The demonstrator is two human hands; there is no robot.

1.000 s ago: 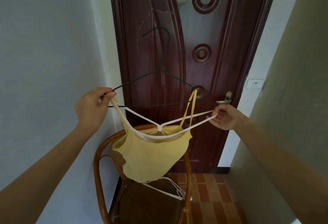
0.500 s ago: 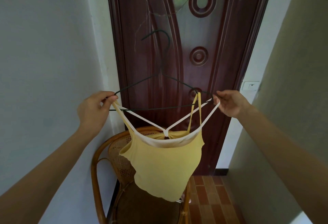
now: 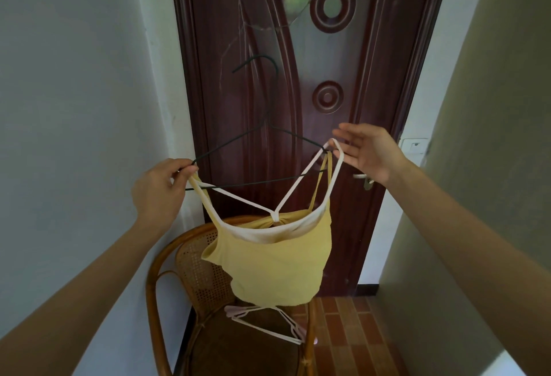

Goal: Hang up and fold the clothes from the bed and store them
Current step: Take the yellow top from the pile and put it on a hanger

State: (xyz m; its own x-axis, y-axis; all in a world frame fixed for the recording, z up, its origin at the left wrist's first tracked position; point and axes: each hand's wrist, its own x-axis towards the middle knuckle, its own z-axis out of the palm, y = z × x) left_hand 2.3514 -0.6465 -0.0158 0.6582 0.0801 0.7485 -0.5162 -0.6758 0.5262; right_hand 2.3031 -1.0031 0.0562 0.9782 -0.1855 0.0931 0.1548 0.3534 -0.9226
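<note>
One dark wooden door (image 3: pixel 298 107) behind both hands. One rattan chair (image 3: pixel 190 259) below them, white hangers (image 3: pixel 268 322) on its seat. One yellow camisole (image 3: pixel 277 268) hangs on one dark wire hanger (image 3: pixel 253 137) between the hands. Left hand (image 3: pixel 161 188) pinches hanger end and strap; right hand (image 3: pixel 366 152) wide, fingers straight, touching white strap (image 3: pixel 335 149).

Dark wood door (image 3: pixel 298 77), white walls (image 3: pixel 74 77), rattan chair (image 3: pixel 190 271), brick-tile floor (image 3: pixel 351 328).
</note>
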